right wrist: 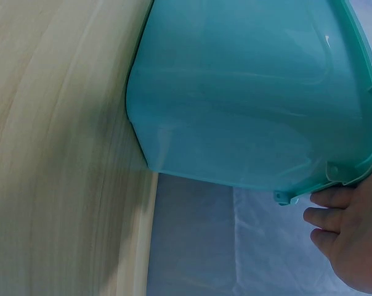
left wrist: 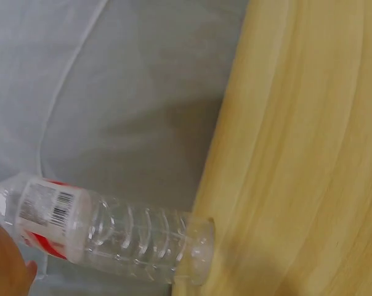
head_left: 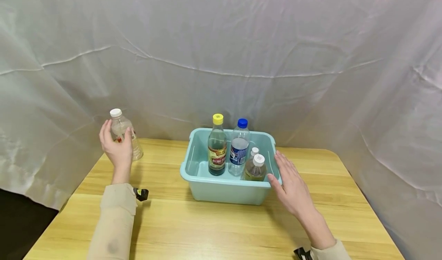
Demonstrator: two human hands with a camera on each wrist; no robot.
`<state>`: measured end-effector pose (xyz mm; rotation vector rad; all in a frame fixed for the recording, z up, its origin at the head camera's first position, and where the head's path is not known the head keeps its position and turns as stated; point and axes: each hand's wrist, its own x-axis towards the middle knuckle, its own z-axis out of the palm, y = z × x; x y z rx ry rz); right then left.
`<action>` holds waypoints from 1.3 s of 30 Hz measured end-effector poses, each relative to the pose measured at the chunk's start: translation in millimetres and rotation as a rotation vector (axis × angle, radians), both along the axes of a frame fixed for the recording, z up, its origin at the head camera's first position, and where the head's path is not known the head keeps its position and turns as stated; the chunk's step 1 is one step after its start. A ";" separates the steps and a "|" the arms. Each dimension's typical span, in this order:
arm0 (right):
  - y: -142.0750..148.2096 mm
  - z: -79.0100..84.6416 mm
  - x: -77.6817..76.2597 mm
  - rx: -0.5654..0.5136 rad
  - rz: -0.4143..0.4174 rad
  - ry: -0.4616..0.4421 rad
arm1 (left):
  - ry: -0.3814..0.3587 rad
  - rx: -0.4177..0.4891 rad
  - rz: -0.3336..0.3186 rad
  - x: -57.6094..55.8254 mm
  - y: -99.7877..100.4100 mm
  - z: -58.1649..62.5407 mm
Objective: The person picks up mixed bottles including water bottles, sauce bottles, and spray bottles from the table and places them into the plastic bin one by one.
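Observation:
A clear plastic bottle [head_left: 121,125] with a white cap is at the table's back left corner. My left hand [head_left: 118,146] holds its upper part, fingers on one side and thumb on the other. The left wrist view shows the bottle's [left wrist: 137,237] ribbed lower body and its red and white label; its base is at the table edge. My right hand [head_left: 291,183] rests along the right rim of a light blue tub [head_left: 224,192], fingers fairly straight. In the right wrist view, its fingertips [right wrist: 324,219] are beside the tub's [right wrist: 235,98] rim.
Inside the tub stand a dark bottle [head_left: 217,148] with a yellow cap, a clear bottle [head_left: 239,148] with a blue cap, and two white-capped bottles [head_left: 256,169] near the right side. A grey curtain [head_left: 221,52] hangs behind the wooden table [head_left: 193,229].

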<state>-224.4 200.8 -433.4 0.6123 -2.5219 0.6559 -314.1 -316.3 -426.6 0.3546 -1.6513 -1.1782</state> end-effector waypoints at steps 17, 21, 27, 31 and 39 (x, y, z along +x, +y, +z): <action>0.4 0.2 0.4 0.010 -0.002 -0.013 | -0.114 0.063 -0.062 -10.8 -17.2 -13.3; 0.2 0.9 0.4 0.003 -0.003 -0.008 | -0.126 0.066 -0.071 -11.1 -18.3 -13.6; 0.6 1.1 0.3 0.001 0.000 -0.009 | -0.134 0.065 -0.075 -10.0 -19.7 -13.9; 0.8 0.7 0.3 -0.001 0.000 -0.012 | -0.124 0.090 -0.088 -7.4 -18.1 -12.4; 0.4 1.7 1.0 -0.001 -0.004 -0.019 | -0.106 0.146 -0.123 4.7 -8.2 -5.2</action>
